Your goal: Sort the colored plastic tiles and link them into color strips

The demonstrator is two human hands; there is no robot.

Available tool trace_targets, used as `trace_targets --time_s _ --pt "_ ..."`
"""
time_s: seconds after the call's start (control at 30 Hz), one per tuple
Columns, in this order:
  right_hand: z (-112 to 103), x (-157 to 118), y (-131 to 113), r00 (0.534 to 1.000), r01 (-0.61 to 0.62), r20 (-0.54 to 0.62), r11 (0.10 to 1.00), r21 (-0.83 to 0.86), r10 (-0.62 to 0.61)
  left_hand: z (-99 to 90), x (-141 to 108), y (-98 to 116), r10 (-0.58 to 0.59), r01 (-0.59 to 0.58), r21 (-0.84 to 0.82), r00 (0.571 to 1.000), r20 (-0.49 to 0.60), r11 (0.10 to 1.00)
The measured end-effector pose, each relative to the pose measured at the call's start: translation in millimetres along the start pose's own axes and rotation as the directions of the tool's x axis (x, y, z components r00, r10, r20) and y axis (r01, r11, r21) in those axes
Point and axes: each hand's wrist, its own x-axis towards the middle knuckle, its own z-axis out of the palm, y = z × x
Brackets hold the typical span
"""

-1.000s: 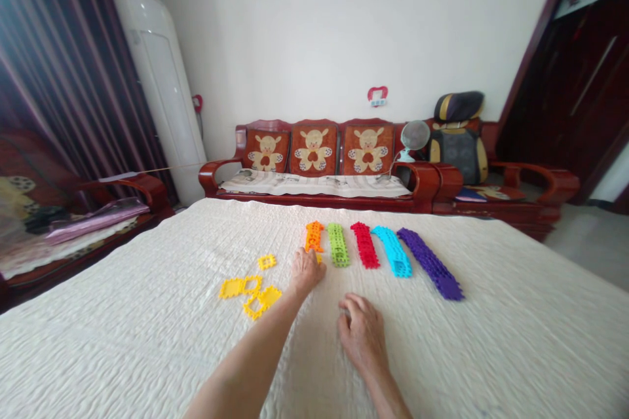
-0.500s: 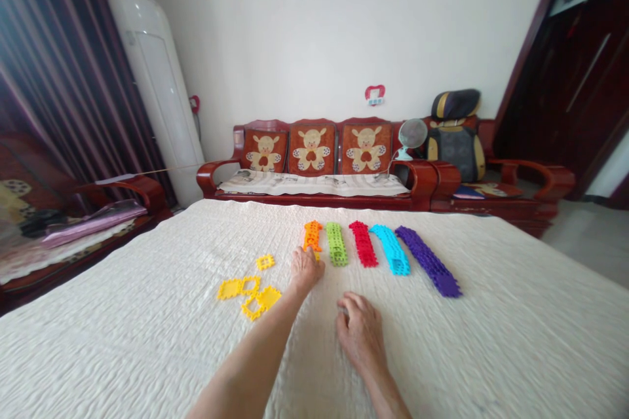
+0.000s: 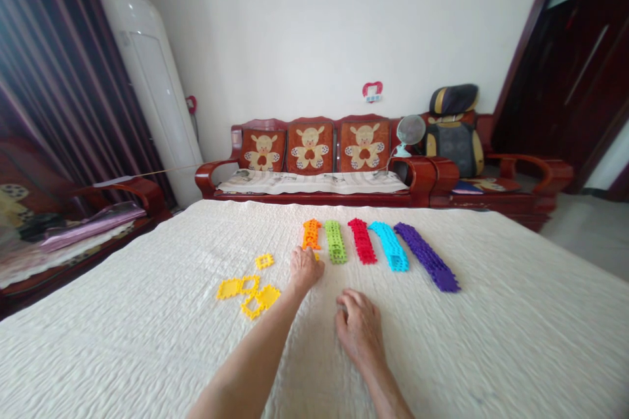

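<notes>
Just below the near end of the orange row of plastic interlocking tiles, my left hand is closed on a yellow interlocking tile. Most of that tile is hidden under the fingers. My right hand lies on the white quilted cover, fingers loosely curled and a little apart, with nothing seen in it. To the left lie a single yellow frame tile and a group of several yellow tiles, some solid, some with square holes.
Right of the orange row lie stacked rows in green, red, light blue and purple. The quilted cover spreads over the table. Beyond its far edge stands a wooden sofa with a small fan.
The camera view has shifted slightly. Both hands stay nearly in place, the left still at the orange row's near end. The loose yellow tiles have not moved.
</notes>
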Motion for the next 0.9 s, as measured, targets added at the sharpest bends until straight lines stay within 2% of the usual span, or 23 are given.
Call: trace_targets --time_s 0.3,0.63,0.9 --pt "-1 0 -1 1.0 -0.002 0.003 1.0 0.009 0.002 6.7 -6 2 -0.006 0.005 -0.011 0.998 -0.06 1.0" --pt "0 0 1 1.0 -0.006 0.006 1.0 0.021 0.006 -6.8 -2 -10 0.014 -0.015 0.046 0.999 0.032 0.999" --pt "0 1 0 1.0 -0.003 0.011 1.0 0.012 0.003 -9.7 -2 -13 0.026 -0.026 -0.013 0.999 0.026 1.0"
